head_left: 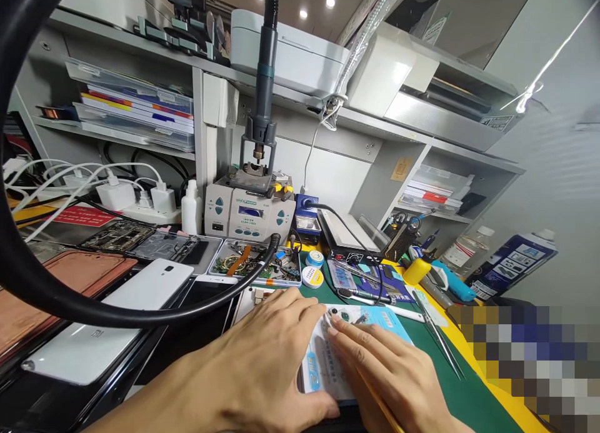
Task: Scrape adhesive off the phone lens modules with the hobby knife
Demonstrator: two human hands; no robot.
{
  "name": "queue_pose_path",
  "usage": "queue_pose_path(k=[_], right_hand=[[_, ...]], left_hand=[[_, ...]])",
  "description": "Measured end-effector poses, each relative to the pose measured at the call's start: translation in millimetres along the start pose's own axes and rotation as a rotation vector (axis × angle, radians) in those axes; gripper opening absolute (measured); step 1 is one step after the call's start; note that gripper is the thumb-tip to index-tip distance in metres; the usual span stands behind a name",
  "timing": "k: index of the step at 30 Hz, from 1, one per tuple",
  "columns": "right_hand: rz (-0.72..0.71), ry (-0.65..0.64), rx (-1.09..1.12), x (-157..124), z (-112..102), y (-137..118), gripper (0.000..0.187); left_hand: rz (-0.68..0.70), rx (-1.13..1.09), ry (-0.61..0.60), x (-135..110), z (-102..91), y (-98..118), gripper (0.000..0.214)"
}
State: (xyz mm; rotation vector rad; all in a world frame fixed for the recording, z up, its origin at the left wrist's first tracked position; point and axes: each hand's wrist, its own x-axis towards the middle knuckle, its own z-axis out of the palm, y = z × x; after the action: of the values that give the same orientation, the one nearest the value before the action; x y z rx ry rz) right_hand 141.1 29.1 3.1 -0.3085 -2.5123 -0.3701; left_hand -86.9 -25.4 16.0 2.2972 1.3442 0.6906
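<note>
My left hand (267, 352) reaches over the left side of a blue-and-white printed packet (314, 373), its fingers curled at the far side and its thumb along the near edge. Lying across the packet is my right hand (391, 370), with its fingers close together and the tips near those of the left. A thin yellowish tool (380, 405) runs beneath the right palm, its tip end mostly hidden. Small dark parts (345, 316) show on the packet just beyond the right fingertips. Both palms are hidden from view.
A black hose (154, 317) loops across the left. Behind stand a hot-air station (250, 214) and a tray of small parts (220, 272). A white phone (107, 320) lies left; tweezers (438, 336) rest on the green mat (473, 398) at right.
</note>
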Motion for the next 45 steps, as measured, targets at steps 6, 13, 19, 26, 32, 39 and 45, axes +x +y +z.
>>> queue_pose_path(k=[6,13,19,26,32,39,45], right_hand=[[0.006,0.075,0.010,-1.8,-0.8,-3.4,0.024],[-0.048,-0.004,-0.032,1.2,-0.5,-2.7,0.026],[-0.034,0.002,-0.073,-0.6,4.3,-4.4,0.032],[-0.008,-0.013,-0.034,-0.3,6.5,-3.1,0.040],[0.024,0.075,0.030,-6.0,1.5,-0.9,0.033],[-0.013,0.061,-0.015,-16.5,2.4,-3.9,0.023],[0.004,0.080,-0.062,-17.8,7.6,-7.9,0.030]], left_hand=[[-0.006,0.003,-0.011,1.1,-0.6,-0.8,0.057],[-0.008,0.003,-0.031,2.0,-3.7,0.2,0.055],[-0.005,0.003,-0.026,1.0,-3.4,2.0,0.054],[-0.003,0.008,-0.027,0.9,-1.9,1.0,0.051],[-0.005,0.014,-0.029,2.5,-2.2,-0.5,0.052],[-0.019,0.014,-0.031,1.4,-2.0,0.1,0.059],[-0.022,0.011,-0.036,0.6,-2.5,0.8,0.056]])
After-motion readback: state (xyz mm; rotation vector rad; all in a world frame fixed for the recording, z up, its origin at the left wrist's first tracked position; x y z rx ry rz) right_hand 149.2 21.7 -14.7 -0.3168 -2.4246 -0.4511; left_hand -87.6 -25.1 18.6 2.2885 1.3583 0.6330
